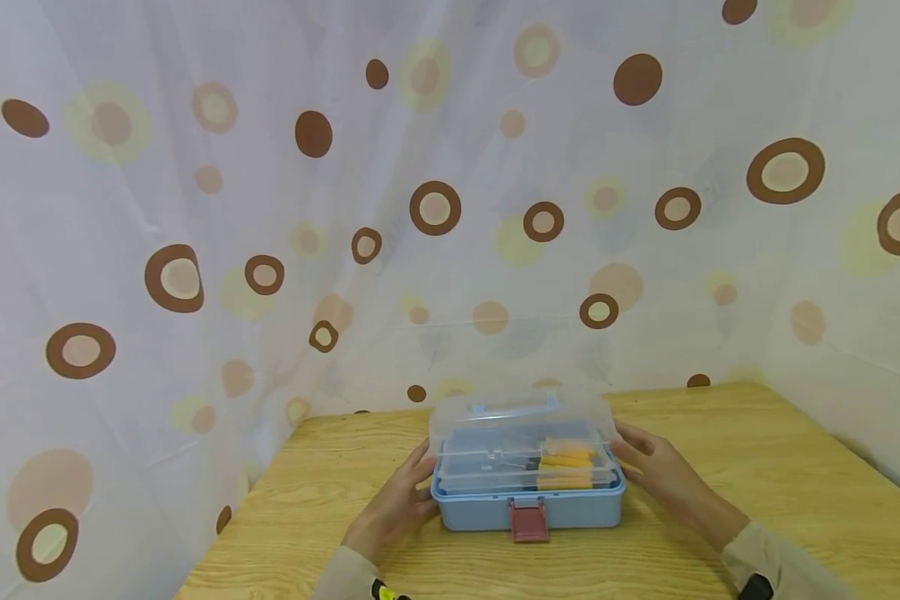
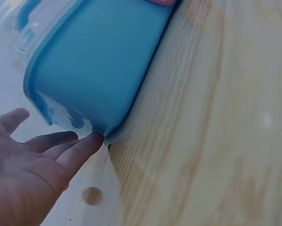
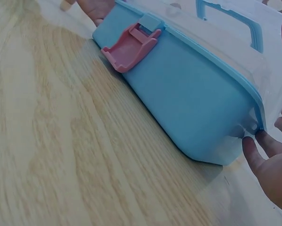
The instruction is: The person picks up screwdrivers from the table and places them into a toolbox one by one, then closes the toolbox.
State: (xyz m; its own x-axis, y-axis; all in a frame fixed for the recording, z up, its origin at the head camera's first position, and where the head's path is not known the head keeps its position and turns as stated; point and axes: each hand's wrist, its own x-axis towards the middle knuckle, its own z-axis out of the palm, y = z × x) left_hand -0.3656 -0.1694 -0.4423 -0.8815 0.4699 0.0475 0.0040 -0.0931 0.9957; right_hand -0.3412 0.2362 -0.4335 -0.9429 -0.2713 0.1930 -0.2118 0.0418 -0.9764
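A light blue toolbox [image 1: 476, 514] with a clear lid [image 1: 521, 408] sits on the table between both hands. Its pink latch [image 1: 529, 523] hangs flipped down at the front. Through the lid show orange-yellow items [image 1: 566, 465] on the right side, with a dark part beside them. My left hand [image 1: 397, 504] is at the box's left end; in the left wrist view its extended fingertips [image 2: 95, 139] touch the lower end wall. Against the right end, the fingers of my right hand [image 1: 663, 475] touch the wall below the rim, palm facing the box. A blue carry handle [image 3: 233, 21] tops the lid.
The wooden table [image 1: 727, 442] extends around the box on every side. Behind and to the sides hangs a white curtain [image 1: 480, 108] with brown, peach and yellow dots and rings.
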